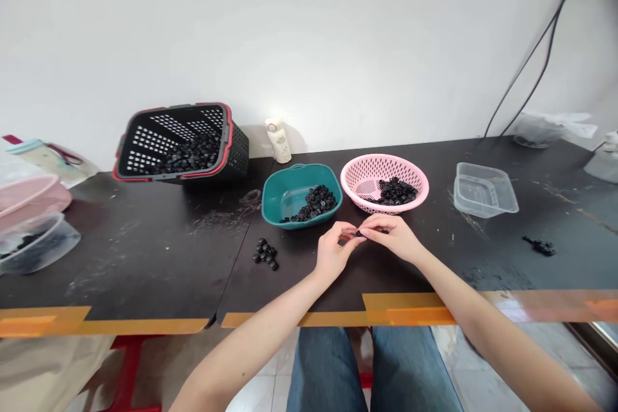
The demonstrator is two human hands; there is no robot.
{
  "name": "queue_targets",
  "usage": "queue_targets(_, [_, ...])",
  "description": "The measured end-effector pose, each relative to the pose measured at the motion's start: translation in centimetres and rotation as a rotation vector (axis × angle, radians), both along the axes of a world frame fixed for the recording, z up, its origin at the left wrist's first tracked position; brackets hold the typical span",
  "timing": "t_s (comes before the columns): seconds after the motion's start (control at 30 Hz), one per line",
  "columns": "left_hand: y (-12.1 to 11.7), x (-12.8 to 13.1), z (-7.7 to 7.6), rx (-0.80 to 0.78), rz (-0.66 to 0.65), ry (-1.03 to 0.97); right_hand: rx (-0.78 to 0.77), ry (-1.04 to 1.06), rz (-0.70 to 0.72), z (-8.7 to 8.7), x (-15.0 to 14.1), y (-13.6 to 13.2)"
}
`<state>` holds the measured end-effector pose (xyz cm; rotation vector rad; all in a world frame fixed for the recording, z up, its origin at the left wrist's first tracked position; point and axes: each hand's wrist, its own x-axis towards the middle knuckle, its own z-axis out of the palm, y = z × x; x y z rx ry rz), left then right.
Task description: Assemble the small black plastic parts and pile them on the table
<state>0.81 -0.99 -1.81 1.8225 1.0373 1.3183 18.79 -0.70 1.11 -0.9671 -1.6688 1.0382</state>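
Note:
My left hand (337, 246) and my right hand (392, 236) meet above the dark table, just in front of the pink basket. Between their fingertips is a small black round piece (358, 233), mostly covered by the fingers. Many black pieces (316, 203) lie in the teal basin (274, 190), left of my hands. More black parts (396, 191) fill the right side of the pink perforated basket (355, 177). To the left of my left hand, a small group of round black pieces (265, 253) sits on the table.
A black basket with red trim (236, 151) leans at the back left, holding black pieces. Near the wall stands a white bottle (279, 141). A clear plastic container (485, 190) and a few black parts (541, 245) are on the right. Orange tape (415, 309) runs along the front edge.

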Motion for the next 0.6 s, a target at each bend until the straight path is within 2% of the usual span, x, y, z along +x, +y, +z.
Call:
queue_targets(0.17, [-0.1, -0.1, 0.1, 0.084, -0.017, 0.039, -0.200, 0.152, 0.017, 0.4, -0.3, -0.5])
queue_targets(0.3, [-0.3, -0.2, 0.5, 0.152, -0.035, 0.093, -0.198, -0.025, 0.108, 2.2, 1.0, 0.4])
queue_targets(0.37, [-0.5, -0.2, 0.7, 0.187, -0.044, 0.135, -0.124, -0.171, 0.059, 3.5, 2.1, 2.4])
queue_targets(0.4, [-0.6, -0.2, 0.8, 0.205, -0.051, 0.155, -0.064, -0.257, -0.014, 4.1, 2.7, 3.9])
queue_targets(0.47, [-0.7, -0.2, 1.0, 0.239, -0.064, 0.179, 0.041, -0.502, -0.244, 5.0, 3.7, 7.4])
queue_targets(0.5, [-0.7, -0.3, 1.1, 0.251, -0.066, 0.180, 0.025, -0.667, -0.335, 5.3, 4.1, 9.1])
queue_targets(0.6, [-0.6, -0.5, 1.2, 0.264, -0.061, 0.168, -0.064, -0.811, -0.381, 5.4, 4.6, 13.3])
